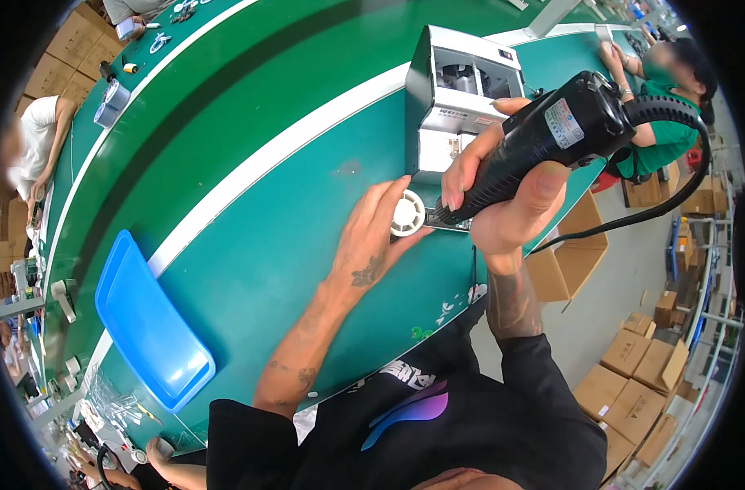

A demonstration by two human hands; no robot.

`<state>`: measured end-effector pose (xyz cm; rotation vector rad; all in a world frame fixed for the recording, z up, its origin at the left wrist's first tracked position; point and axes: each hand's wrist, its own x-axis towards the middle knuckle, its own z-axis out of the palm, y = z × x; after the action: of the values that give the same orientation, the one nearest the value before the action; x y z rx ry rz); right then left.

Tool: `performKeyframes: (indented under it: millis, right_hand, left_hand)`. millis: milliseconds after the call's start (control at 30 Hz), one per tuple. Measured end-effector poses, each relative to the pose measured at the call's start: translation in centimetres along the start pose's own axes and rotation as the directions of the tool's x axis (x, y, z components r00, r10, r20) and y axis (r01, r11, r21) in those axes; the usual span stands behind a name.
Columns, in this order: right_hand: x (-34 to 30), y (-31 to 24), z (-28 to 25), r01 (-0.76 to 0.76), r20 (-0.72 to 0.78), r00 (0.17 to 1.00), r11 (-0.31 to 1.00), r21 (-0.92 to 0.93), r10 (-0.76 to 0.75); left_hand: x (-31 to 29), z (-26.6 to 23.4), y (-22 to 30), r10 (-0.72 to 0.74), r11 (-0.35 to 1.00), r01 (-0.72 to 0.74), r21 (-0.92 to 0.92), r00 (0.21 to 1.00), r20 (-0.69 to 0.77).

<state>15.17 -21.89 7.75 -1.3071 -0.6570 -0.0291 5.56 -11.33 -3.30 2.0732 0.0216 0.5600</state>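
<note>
A black electric screwdriver [511, 163] with a ribbed grip fills my right hand [507, 224], the fingers wrapped round it. Its tip end points left and down toward a small white round part with spokes [407, 214], and the exact contact is hard to make out. Between thumb and fingers my left hand [368, 229] holds this white part above the green table [307, 212]. Just beyond both hands stands a silver and black box-shaped machine [462, 106] with an open front, probably a screw feeder.
A thick black cable [691, 175] loops right from the screwdriver. A blue tray [156, 327] lies on the left of the table. Beyond the white edge strip [266, 155] runs a green belt. An open carton [572, 253] stands at right; a co-worker in green [674, 139] sits far right.
</note>
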Motion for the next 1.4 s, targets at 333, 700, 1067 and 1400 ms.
performKeyframes:
  millis: [333,700,1067,1400]
  right_hand:
    - [-0.5,0.6,-0.7,-0.017,-0.022,1.0,0.997,0.081,0.018]
    - [-2.8,1.1,0.2,-0.045,-0.03,0.998,0.997,0.06,0.047]
    - [-5.0,1.5,-3.7,-0.13,0.2,0.978,0.92,0.369,0.057]
    - [-5.8,1.2,-12.8,0.196,-0.605,0.786,0.876,0.441,0.129]
  left_hand:
    - [-0.1,0.0,0.2,-0.004,1.0,0.004,-0.003,1.0,0.009]
    - [-0.3,-0.3,0.1,-0.001,1.0,0.001,0.002,1.0,0.02]
    - [0.6,-5.2,2.2,-0.088,0.996,0.071,0.063,0.931,0.353]
    - [2.8,-25.2,-9.7,-0.367,0.865,0.474,0.167,0.823,-0.434]
